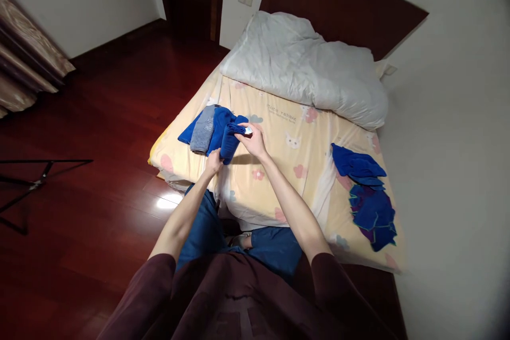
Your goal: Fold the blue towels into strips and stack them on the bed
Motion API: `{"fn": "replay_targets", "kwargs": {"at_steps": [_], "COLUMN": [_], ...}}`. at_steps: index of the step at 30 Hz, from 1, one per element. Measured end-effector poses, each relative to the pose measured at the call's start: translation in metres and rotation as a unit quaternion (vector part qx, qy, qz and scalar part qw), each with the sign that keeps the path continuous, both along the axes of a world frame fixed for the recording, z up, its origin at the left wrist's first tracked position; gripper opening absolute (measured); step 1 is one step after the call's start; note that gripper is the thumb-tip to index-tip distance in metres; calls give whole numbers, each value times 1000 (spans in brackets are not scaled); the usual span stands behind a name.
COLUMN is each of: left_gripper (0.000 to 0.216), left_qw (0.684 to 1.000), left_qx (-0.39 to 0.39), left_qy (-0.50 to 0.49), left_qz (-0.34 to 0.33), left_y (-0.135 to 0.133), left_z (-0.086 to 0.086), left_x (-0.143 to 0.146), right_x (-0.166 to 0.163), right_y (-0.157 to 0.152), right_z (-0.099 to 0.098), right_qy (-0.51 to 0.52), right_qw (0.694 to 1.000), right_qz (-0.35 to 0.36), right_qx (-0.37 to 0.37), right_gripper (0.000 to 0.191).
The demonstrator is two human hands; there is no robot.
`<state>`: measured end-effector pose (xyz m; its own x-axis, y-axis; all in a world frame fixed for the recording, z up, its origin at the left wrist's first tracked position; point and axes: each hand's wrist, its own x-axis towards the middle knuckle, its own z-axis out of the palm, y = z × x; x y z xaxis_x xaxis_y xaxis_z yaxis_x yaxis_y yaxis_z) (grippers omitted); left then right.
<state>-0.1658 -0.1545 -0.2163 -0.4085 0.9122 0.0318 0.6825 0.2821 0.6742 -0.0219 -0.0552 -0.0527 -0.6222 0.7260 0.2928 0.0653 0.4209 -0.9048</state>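
Note:
Between my hands, a folded blue towel (229,144) is held up just above the near left part of the bed. My left hand (215,162) is closed on its lower left edge. At its upper right end, near a small white tag (248,130), my right hand (253,141) pinches the cloth. Behind and to the left of it lie a folded grey cloth (203,130) with pale lettering and more folded blue cloths (220,123), partly overlapping one another. Part of the blue pile is hidden by the towel that I hold.
A yellow patterned sheet (279,170) covers the bed. Loose blue cloths (372,212), some with purple and green edging, lie at its right side. A crumpled white quilt (306,64) lies by the dark headboard (338,5). Black stand legs (40,180) show at left.

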Motion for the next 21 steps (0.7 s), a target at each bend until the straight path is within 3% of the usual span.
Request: {"fn": "replay_targets", "kwargs": {"at_steps": [5,10,12,14,16,17,21], "left_gripper": [33,40,48,48,36,28,9], "left_qw": [1000,998,994,978,959,958,980], "left_qx": [2,21,73,129,155,150,59], "left_qy": [-31,-53,-63,-66,-73,-86,-177], "left_qz": [3,5,54,148,224,229,64], "left_y": [-1,-1,-7,-22,-50,-68,-150], "left_z": [-4,2,7,10,8,5,-23], "left_x": [1,1,6,19,44,61,138], "right_x": [-3,-3,0,8,24,36,104], "right_y": [5,9,10,7,-2,-10,-74], "right_z": [-15,-14,-14,-20,-37,-50,-123], "right_qy": [13,-8,-10,-19,-29,-32,-51], "right_qw": [1000,1000,1000,998,993,990,966], "right_qz": [-4,-9,-22,-59,-112,-139,-218], "right_qx": [-24,-12,9,28,18,-1,-131], "right_gripper": [50,59,74,89,94,93,87]}}
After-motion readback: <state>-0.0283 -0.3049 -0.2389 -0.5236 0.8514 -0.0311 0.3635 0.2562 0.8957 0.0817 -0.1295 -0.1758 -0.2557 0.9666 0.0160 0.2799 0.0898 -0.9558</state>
